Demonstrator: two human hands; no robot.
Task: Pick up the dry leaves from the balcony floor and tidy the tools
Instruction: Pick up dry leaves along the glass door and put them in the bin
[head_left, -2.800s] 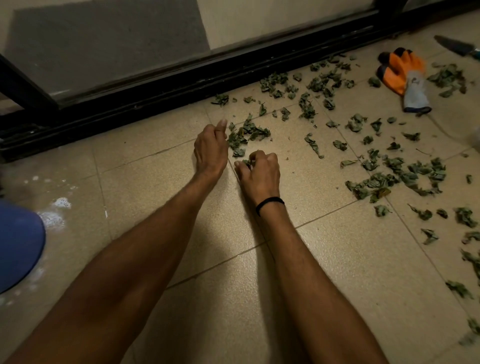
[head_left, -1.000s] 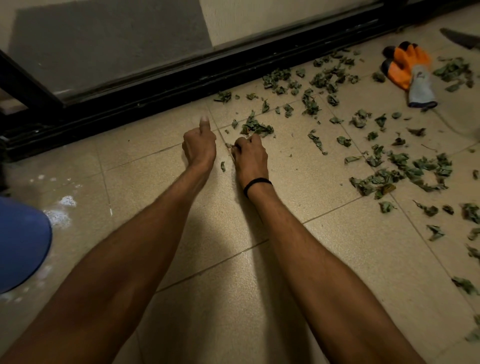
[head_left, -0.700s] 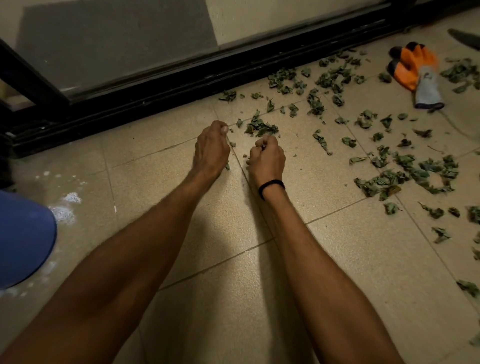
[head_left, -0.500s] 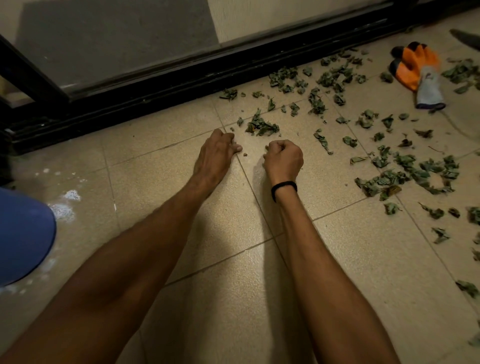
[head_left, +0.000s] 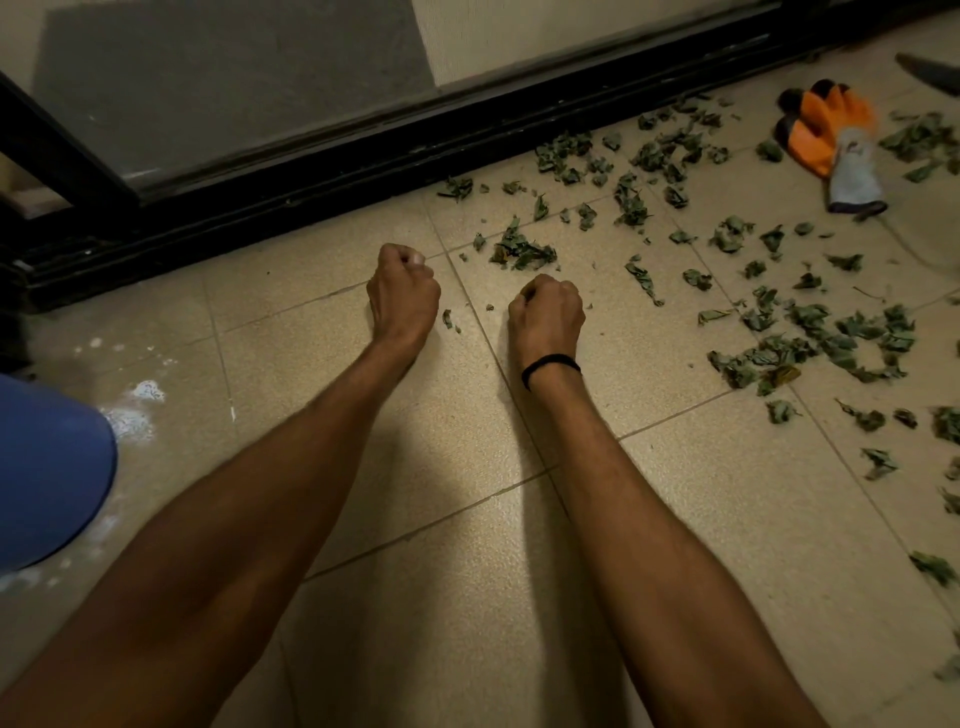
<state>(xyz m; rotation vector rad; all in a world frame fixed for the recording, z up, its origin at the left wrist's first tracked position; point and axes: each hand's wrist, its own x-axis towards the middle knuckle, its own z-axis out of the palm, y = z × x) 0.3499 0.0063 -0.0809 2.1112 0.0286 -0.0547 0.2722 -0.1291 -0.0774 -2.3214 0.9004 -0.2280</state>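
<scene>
My left hand (head_left: 402, 296) and my right hand (head_left: 545, 312) rest side by side on the beige tiled floor (head_left: 467, 545), both curled into tight fists around gathered dry leaves. A dark scrap shows between my right hand's fingers; the left fist hides its contents. A small clump of dry leaves (head_left: 519, 252) lies just beyond my right hand, and one leaf bit (head_left: 447, 318) sits between the hands. Many more scattered leaves (head_left: 810, 338) cover the floor to the right. An orange and grey garden glove (head_left: 831, 140) lies at the far right.
A black sliding-door track (head_left: 311, 171) runs along the far edge of the floor. A blue rounded object (head_left: 47, 467) sits at the left edge beside white paint spots. A dark tool tip (head_left: 930, 73) pokes in at the top right.
The leaf pile that lay between my hands is gone from the floor. My right hand closed into a fist and shifted right. My left hand went from fingers on the tile to a fist.
</scene>
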